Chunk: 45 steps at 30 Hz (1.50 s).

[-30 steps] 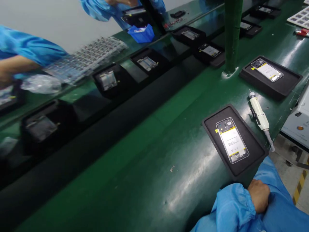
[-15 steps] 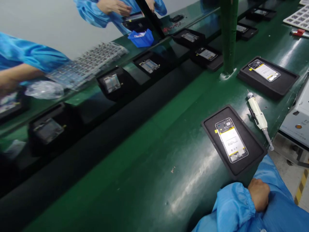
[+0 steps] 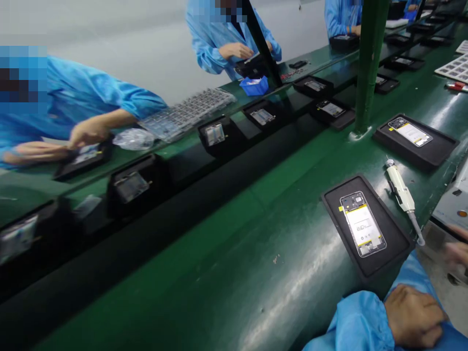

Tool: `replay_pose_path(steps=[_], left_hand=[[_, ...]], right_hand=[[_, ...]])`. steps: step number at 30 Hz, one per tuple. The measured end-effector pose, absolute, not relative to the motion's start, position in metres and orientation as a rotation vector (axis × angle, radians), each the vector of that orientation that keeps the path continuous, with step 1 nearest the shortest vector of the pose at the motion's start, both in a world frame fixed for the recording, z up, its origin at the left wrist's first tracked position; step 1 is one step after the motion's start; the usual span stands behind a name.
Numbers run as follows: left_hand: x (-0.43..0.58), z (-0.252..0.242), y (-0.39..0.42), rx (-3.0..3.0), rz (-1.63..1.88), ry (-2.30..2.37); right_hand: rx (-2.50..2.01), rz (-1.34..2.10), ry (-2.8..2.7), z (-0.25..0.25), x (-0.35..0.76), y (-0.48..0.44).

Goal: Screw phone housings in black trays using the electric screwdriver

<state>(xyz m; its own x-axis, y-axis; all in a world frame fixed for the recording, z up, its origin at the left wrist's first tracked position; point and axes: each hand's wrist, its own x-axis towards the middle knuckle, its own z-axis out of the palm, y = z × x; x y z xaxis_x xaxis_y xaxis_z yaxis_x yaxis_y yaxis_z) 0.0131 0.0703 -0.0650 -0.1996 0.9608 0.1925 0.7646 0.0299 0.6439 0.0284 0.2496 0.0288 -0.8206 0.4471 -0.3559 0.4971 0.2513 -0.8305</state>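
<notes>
My left hand (image 3: pixel 415 316), in a blue sleeve, rests over my lap at the lower right with its fingers curled in and nothing visible in them. At the right edge my right hand (image 3: pixel 458 247) is partly in view and smeared by motion; its grip is unclear. Nearest to my left hand is a black tray (image 3: pixel 397 243) on the green bench. In it lies an opened phone (image 3: pixel 363 225) with its white battery showing and a yellow tab at its side. A cream electric screwdriver (image 3: pixel 401 190) lies beside the tray, apart from both hands.
Another black tray (image 3: pixel 442 151) with an opened phone stands farther along the bench (image 3: pixel 234 273). A green post (image 3: pixel 367 73) rises behind it. Across a dark channel, more trays line up before co-workers in blue. A grey box (image 3: pixel 451 200) sits at the right edge.
The view has swung, so the bench things appear farther right or lower. My right hand has come in at the right edge. My left hand shows more fully, still curled.
</notes>
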Motion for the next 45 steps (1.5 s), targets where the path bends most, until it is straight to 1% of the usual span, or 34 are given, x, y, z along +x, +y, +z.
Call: replay_pose_path(steps=[2,3,4,5,6,8,10,14,17,20,24,29,35,40,45], left_hand=[[0.004,-0.056,0.052,1.786,1.356,2.214],[-0.002,-0.051,0.039,1.681,1.518,2.384],[-0.010,-0.046,0.026,1.509,1.605,2.584],[-0.017,-0.043,0.013,1.287,1.591,2.790],[-0.024,-0.041,0.001,1.064,1.483,2.965],[-0.037,-0.041,-0.017,0.778,1.144,3.133],[-0.043,-0.046,-0.024,0.745,0.925,3.093],[-0.043,-0.053,-0.020,0.755,0.808,2.981],[-0.040,-0.052,-0.018,0.739,0.795,2.979],[-0.039,-0.049,-0.018,0.725,0.778,3.003],[-0.039,-0.050,-0.018,0.741,0.755,3.022],[-0.039,-0.051,-0.017,0.717,0.766,3.020],[-0.040,-0.046,-0.018,0.699,0.775,2.960],[-0.040,-0.043,-0.017,0.672,0.784,2.935],[-0.040,-0.043,-0.017,0.664,0.800,2.914]], right_hand=[[0.701,-1.785,2.254,0.022,0.002,0.222],[0.601,-1.834,2.130,0.019,-0.010,0.209],[0.541,-1.866,2.008,0.017,-0.021,0.199],[0.528,-1.885,1.908,0.015,-0.029,0.191],[0.540,-1.899,1.824,0.014,-0.036,0.186],[0.571,-1.921,1.701,0.013,-0.042,0.182],[0.564,-1.926,1.626,0.013,-0.044,0.184],[0.591,-1.911,1.554,0.015,-0.050,0.185],[0.602,-1.871,1.565,0.017,-0.059,0.182],[0.573,-1.761,1.656,0.021,-0.065,0.181],[0.670,-1.649,1.811,0.022,-0.066,0.184],[0.598,-1.790,1.633,0.013,-0.070,0.179],[0.550,-1.689,1.759,0.025,-0.071,0.169],[0.563,-1.707,1.616,0.031,-0.062,0.176],[0.656,-1.749,1.668,0.025,-0.056,0.184]])
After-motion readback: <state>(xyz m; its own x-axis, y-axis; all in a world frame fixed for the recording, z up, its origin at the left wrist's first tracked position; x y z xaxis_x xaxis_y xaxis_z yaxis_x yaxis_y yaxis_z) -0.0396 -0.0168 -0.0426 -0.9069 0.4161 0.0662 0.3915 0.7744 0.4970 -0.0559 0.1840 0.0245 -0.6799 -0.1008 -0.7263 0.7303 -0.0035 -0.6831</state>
